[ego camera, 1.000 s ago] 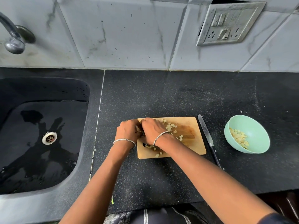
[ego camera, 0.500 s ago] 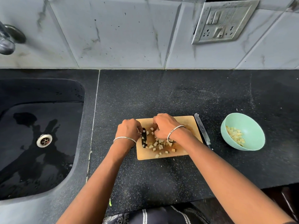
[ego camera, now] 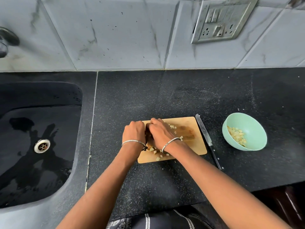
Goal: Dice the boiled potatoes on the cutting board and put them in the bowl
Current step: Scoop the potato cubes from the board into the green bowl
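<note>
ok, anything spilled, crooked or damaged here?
No clear spill: potato dice sit on the cutting board or in the bowl. The wall switch plate looks odd: it hangs crooked with a dark gap at its top, as if loose. The knife lies on the counter beside the board, not on it.

Around the worktop

I see a black sink (ego camera: 49, 210) at left, wet, with a steel drain (ego camera: 42, 145). A tap (ego camera: 6, 42) sits above it. Grey marbled tiles (ego camera: 107, 33) back the speckled black countertop (ego camera: 165, 96), and a switch panel (ego camera: 222, 20) hangs upper right.
</note>
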Motion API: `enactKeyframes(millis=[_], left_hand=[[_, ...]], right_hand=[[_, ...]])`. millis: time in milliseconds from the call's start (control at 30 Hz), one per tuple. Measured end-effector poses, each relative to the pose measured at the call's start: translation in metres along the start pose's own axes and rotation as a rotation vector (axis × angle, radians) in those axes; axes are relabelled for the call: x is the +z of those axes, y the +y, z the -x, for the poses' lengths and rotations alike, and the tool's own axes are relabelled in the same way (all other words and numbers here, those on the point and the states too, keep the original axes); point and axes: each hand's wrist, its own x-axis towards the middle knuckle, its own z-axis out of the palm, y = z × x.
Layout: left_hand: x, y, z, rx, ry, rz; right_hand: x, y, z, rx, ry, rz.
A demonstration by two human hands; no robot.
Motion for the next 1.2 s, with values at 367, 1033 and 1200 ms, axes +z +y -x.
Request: enactKeyframes(millis=[367, 1033, 1200], left_hand=[[0.009, -0.007, -0.008, 0.015, -0.014, 0.022], [-0.011, -0.036, -0.018, -0.144, -0.081, 0.520], [-0.010, -0.039, -0.015, -0.163, -0.066, 0.555]], right_hand=[[-0.019, 0.049, 0.011, 0.197, 0.032, -0.221], [-0.002, 0.030, 0.020, 0.046, 0.101, -0.004], [0.002, 0.004, 0.014, -0.022, 0.004, -0.038]])
